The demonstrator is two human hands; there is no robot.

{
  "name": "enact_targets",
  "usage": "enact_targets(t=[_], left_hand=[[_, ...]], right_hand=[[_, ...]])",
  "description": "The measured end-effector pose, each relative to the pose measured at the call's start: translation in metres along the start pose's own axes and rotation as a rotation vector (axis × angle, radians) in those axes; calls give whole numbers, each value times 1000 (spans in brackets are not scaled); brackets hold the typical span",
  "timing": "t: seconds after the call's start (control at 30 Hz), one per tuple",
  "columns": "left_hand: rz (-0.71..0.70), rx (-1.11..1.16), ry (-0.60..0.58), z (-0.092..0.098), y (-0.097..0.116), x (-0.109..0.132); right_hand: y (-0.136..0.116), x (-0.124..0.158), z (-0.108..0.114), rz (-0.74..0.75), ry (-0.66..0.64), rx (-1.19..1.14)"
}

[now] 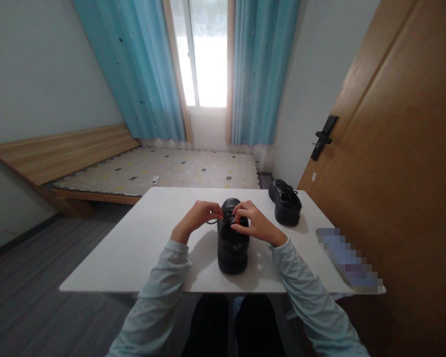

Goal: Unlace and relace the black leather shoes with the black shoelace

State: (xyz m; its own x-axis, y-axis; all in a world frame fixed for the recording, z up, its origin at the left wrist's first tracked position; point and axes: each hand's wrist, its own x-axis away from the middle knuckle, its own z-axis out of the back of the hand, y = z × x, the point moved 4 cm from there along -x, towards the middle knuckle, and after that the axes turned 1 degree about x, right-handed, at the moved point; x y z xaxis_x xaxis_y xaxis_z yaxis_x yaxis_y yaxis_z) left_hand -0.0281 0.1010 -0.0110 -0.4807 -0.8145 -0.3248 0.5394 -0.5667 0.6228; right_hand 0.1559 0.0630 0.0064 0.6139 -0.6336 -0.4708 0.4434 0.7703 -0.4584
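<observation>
A black lace-up shoe stands on the white table in front of me, its toe pointing away and its heel toward me. At the left side of its lacing, my left hand pinches a black shoelace, part of which sticks out to the left below the fingers. My right hand is over the right side of the lacing, thumb and fingers curled together at the laces. What exactly lies between the right fingertips is small and dark. The second black shoe rests apart, farther back on the right.
The white table carries both shoes and a blurred-out flat item at its right edge. Beyond it is a bed with a small white remote. A wooden door stands close on the right.
</observation>
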Motion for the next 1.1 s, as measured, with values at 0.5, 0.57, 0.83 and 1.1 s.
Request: enact_targets(t=[0.5,0.57,0.83,1.1], left_hand=[[15,-6,-19,-3,-2,2],[9,-12,-4,-3,-3,2],[-2,13,7,-7,-1,1],[40,33,-34,-7,-7,1]], right_hand=[[18,-11,-5,-195,165,17],[19,-12,-5,-218,188,9],[24,-16,-8,-295,190,10],[24,-19,-11,-320,126,25]])
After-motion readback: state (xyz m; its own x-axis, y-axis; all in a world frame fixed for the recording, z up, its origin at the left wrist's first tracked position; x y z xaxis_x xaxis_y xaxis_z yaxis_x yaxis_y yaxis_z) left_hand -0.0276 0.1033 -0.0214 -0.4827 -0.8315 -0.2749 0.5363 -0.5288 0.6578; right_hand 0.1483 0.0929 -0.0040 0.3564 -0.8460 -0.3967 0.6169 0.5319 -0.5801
